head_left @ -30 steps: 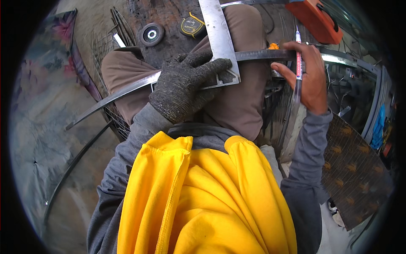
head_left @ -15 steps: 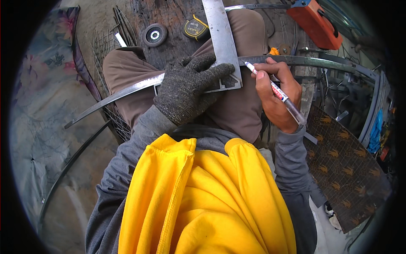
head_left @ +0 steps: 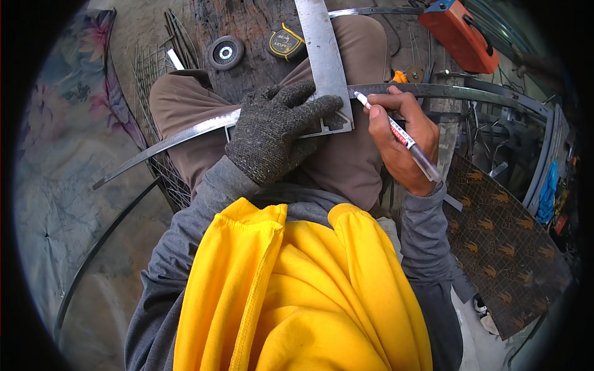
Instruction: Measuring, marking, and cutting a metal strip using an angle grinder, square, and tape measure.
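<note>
From the head camera, the left hand [head_left: 278, 133], in a dark knit glove, lies spread flat, pressing a steel square [head_left: 325, 62] onto a long curved flat steel bar [head_left: 185, 133] that runs across the person's lap. The right hand [head_left: 399, 133], bare, pinches a white paint marker [head_left: 396, 133] with its tip touching the bar just beside the square's right edge. Beyond the knees, on a scorched wooden block [head_left: 247, 31], rest a grinding disc [head_left: 225, 52] and a tape measure [head_left: 286, 42] (side by side). An orange tool case [head_left: 461, 37] sits towards the upper right.
</note>
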Demonstrator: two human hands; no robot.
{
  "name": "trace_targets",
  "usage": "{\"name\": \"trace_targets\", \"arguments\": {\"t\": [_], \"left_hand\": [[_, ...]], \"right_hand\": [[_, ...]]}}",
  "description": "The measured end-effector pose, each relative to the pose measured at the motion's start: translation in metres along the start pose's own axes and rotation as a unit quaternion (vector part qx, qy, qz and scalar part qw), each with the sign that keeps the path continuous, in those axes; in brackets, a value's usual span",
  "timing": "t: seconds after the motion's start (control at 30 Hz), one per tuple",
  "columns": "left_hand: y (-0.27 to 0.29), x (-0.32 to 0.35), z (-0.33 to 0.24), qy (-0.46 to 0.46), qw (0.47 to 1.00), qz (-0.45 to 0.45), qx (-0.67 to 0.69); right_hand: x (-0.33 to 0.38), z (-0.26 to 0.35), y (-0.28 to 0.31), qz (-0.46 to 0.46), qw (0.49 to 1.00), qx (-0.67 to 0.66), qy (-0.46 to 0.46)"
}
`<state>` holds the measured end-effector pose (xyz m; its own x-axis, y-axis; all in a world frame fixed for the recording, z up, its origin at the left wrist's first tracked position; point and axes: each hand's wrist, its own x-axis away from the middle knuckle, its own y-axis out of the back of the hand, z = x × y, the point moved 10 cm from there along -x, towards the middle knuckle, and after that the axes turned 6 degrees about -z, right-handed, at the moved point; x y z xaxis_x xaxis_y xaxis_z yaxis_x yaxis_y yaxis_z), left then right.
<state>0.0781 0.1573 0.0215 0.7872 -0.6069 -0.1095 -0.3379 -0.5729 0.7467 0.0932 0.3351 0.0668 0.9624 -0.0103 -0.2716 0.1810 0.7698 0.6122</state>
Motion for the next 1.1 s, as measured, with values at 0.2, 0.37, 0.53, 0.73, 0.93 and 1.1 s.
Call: {"name": "trace_targets", "arguments": {"t": [0.2, 0.37, 0.53, 0.73, 0.93, 1.1], "left_hand": [[-0.001, 0.0, -0.001, 0.004, 1.0, 0.001, -0.009], [0.002, -0.002, -0.002, 0.014, 1.0, 0.006, 0.001], [-0.001, 0.001, 0.0, 0.004, 1.0, 0.003, -0.004], [0.0, -0.002, -0.001, 0.012, 1.0, 0.001, 0.012], [0.001, -0.002, 0.0, 0.025, 0.999, 0.016, 0.022], [-0.002, 0.0, 0.0, 0.03, 0.999, 0.021, 0.015]], "right_hand": [[-0.005, 0.008, -0.001, 0.01, 1.0, -0.002, 0.017], [-0.007, 0.013, -0.001, 0.032, 0.999, 0.0, 0.018], [-0.008, 0.031, 0.007, 0.044, 0.997, 0.029, 0.062], [-0.01, 0.025, 0.004, 0.018, 0.999, 0.021, 0.043], [-0.013, 0.028, -0.003, 0.035, 0.998, 0.023, 0.053], [-0.016, 0.031, -0.004, 0.052, 0.997, 0.031, 0.053]]}}
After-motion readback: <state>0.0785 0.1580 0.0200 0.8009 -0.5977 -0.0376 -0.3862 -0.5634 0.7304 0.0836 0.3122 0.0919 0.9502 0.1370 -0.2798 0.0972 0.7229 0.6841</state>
